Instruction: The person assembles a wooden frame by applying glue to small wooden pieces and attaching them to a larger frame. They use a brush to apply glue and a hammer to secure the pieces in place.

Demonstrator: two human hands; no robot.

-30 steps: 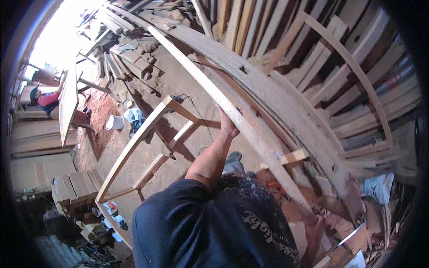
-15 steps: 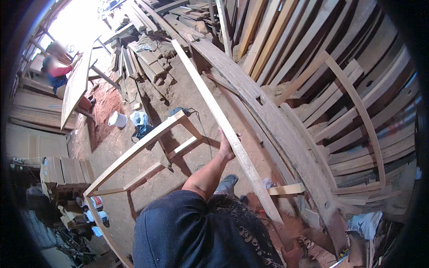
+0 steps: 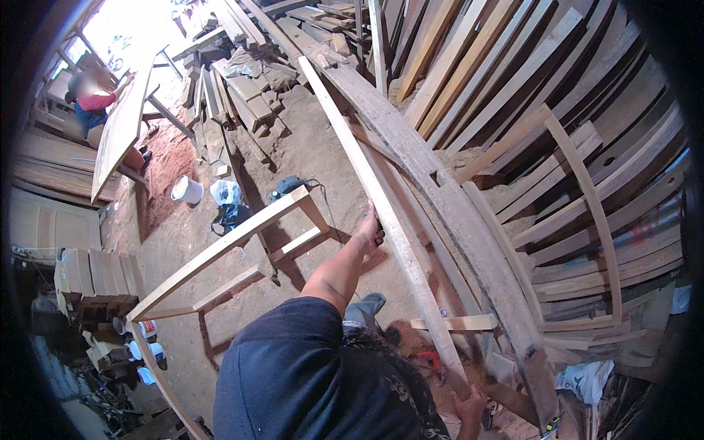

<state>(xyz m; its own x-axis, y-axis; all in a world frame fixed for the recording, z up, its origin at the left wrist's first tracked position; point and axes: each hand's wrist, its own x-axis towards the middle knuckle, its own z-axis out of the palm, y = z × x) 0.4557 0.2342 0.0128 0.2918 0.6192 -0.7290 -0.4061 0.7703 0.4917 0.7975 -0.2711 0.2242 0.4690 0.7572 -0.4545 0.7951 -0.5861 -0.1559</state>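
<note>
Left hand: clamped, as far as it shows, on the left edge of the long board, partly hidden by it; a loose grip here could let the wood roll.
Right hand: at the board's near end, low and dim; how firmly it closes I cannot tell; a rough edge could leave a splinter.
Long board: slanting from the right hand up past the left, its far end well beyond both; that overhang could swing and knock the weathered plank alongside.
Short block: crosswise, passing beneath the board in this view; contact is unclear; if they touch, the board could rock or catch.
Red tool: just left of the board's near part; a dropped end could strike it.
Foot: left of the board; a slipping board could land on it.
Power tool: near the corner of the wooden frame; a careless step could snag either.
Leaning timber: packed close beyond the plank; a wide sideways swing could dislodge a piece.
</note>
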